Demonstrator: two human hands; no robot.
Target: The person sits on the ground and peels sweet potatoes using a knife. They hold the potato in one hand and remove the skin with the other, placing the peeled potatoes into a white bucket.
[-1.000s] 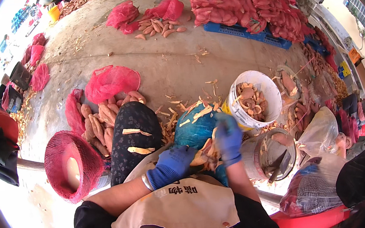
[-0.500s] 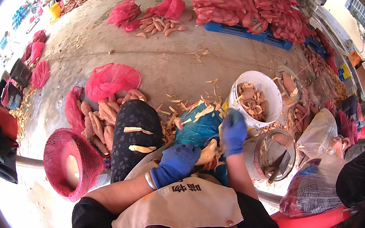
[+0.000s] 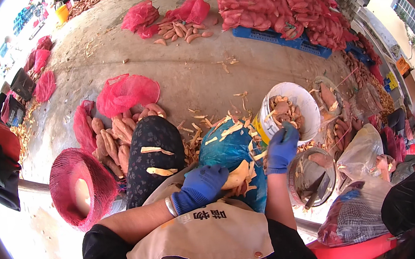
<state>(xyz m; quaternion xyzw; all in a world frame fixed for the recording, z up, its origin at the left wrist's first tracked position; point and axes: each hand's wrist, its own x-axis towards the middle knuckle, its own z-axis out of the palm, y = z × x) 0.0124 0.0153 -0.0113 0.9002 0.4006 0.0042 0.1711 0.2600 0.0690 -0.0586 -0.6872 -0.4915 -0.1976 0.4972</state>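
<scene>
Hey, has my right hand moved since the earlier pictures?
Yes, rightward: your right hand was by the white bucket's left side; now, in this view, it overlaps the bucket's near rim.

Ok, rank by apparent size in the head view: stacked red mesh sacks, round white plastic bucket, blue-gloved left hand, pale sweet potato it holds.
Largest to smallest:
1. Stacked red mesh sacks
2. Round white plastic bucket
3. Blue-gloved left hand
4. Pale sweet potato, visible part only

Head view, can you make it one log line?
left hand: holds peeled sweet potato | right hand: near white bucket | white bucket: pieces inside
</scene>
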